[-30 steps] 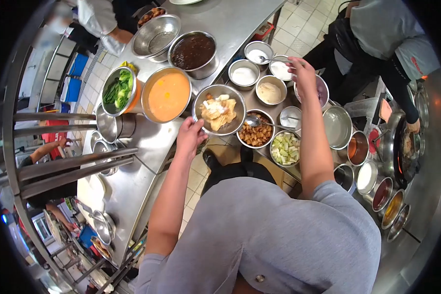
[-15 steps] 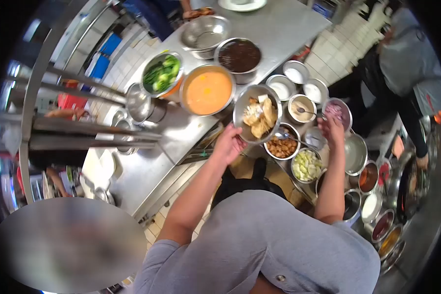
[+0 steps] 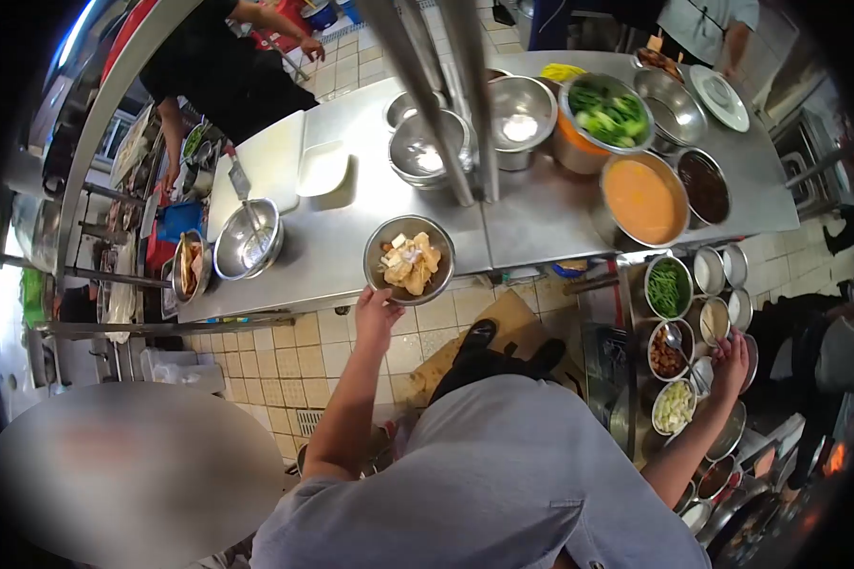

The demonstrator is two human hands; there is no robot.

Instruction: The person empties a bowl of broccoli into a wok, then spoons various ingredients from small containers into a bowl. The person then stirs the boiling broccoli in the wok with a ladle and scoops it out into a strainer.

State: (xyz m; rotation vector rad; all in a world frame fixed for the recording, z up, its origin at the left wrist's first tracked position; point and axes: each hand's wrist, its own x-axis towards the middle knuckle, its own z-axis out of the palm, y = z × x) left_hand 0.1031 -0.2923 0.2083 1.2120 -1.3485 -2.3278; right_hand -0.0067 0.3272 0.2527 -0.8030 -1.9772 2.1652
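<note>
My left hand (image 3: pixel 378 318) grips the near rim of a metal bowl (image 3: pixel 376 254), its fingers closed on the edge. Golden fried-looking pieces (image 3: pixel 416 270) and pale cubes lie in the bowl, which is held at the front edge of the steel table. On the right, my right hand (image 3: pixel 729 365) is over the small containers, fingers apart, with nothing visible in them. It partly covers a round metal container (image 3: pixel 751 365). Close by are a container of browned cubes (image 3: pixel 666 356) with a spoon (image 3: pixel 675 337) and one of chopped pale green vegetable (image 3: pixel 674 408).
The steel table (image 3: pixel 342 270) bears a pot of orange liquid (image 3: pixel 645 197), a pot of greens (image 3: pixel 609 114), a bowl with a whisk (image 3: pixel 247 242), a white dish (image 3: pixel 324 169) and a cutting board (image 3: pixel 256 171). Metal posts (image 3: pixel 487 123) rise from it. Other people stand nearby.
My view has swung left along the table. My left hand has carried the bowl away from the small containers to the table's edge. My right hand has come up from the chopped red onion.
</note>
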